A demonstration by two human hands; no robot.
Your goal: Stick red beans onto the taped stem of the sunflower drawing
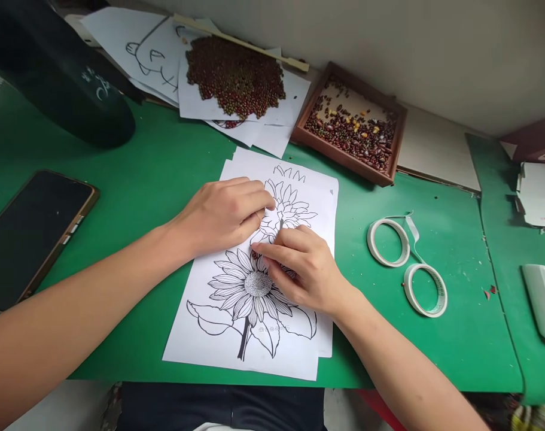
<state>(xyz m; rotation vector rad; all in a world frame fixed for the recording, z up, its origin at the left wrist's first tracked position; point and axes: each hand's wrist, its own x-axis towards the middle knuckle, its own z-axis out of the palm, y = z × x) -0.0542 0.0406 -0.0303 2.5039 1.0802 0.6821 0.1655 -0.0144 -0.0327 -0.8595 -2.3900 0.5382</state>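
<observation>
A sheet of paper with a black-outlined sunflower (257,284) lies in front of me, over a second sheet that shows at its right edge. My left hand (234,209) rests on the upper part of the drawing, fingers curled and closed together; whatever is under its fingertips is hidden. Over the top petals, my right hand (306,260) has its index finger and thumb closed around a small dark-red bean (255,255), low against the paper. The other right fingers are folded in.
A wooden tray (344,161) of mixed beans stands behind the paper, beside a bean-covered picture (236,78). Two tape rolls (407,251) lie on the right of the green table (366,359). A phone (30,233) and a dark cylindrical object (66,78) are on the left.
</observation>
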